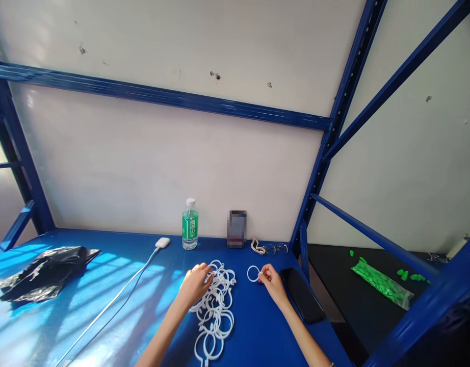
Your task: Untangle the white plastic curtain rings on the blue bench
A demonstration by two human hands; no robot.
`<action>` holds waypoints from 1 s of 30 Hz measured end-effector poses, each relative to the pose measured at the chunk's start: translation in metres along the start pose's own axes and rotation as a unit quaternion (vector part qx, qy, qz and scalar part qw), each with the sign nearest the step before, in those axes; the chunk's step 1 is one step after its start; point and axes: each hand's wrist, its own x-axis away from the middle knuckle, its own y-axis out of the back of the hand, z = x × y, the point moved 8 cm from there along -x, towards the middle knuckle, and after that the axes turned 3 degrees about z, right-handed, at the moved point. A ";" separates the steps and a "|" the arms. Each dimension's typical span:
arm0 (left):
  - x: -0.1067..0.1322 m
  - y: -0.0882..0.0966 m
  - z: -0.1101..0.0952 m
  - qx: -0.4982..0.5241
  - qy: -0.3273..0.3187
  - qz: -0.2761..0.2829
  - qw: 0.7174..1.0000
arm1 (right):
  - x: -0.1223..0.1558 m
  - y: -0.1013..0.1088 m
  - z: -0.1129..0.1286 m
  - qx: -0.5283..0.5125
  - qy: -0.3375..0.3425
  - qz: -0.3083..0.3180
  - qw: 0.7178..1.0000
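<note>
A heap of white plastic curtain rings (215,306) lies on the blue tabletop (143,316), many of them overlapping. My left hand (197,285) rests at the upper left edge of the heap with its fingers bent in among the rings. What those fingertips hold, if anything, is hidden. To the right of the heap, my right hand (272,283) pinches a single white curtain ring (247,276) by its right side between thumb and fingers. This ring is apart from the heap.
A water bottle (190,227), a blurred box (236,229) and glasses (276,248) stand along the back. A black phone (302,295) lies beside my right forearm. Leftward are a white charger (162,243) with cable and a black plastic bag (47,275). Blue frame bars (181,97) surround the table.
</note>
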 end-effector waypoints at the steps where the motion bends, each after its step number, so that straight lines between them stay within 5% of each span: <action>1: 0.000 -0.001 0.000 0.003 0.000 -0.004 1.000 | 0.000 0.000 0.000 0.008 0.002 0.000 1.000; 11: 0.004 0.001 -0.003 0.062 0.011 -0.069 0.996 | 0.007 -0.007 0.015 0.070 0.028 -0.005 0.997; 16: 0.043 0.003 0.004 0.121 0.022 -0.163 0.979 | 0.012 -0.022 0.024 0.055 0.043 0.029 0.997; 20: 0.096 -0.020 0.009 0.092 0.069 -0.241 0.964 | 0.015 -0.051 0.033 0.057 0.065 0.071 0.994; 23: 0.119 -0.043 -0.002 0.067 0.066 -0.245 0.965 | 0.016 -0.075 0.042 0.061 0.074 0.086 0.992; 30: 0.108 -0.066 -0.006 0.064 0.064 -0.195 0.977 | 0.025 -0.100 0.060 0.051 0.077 0.127 0.988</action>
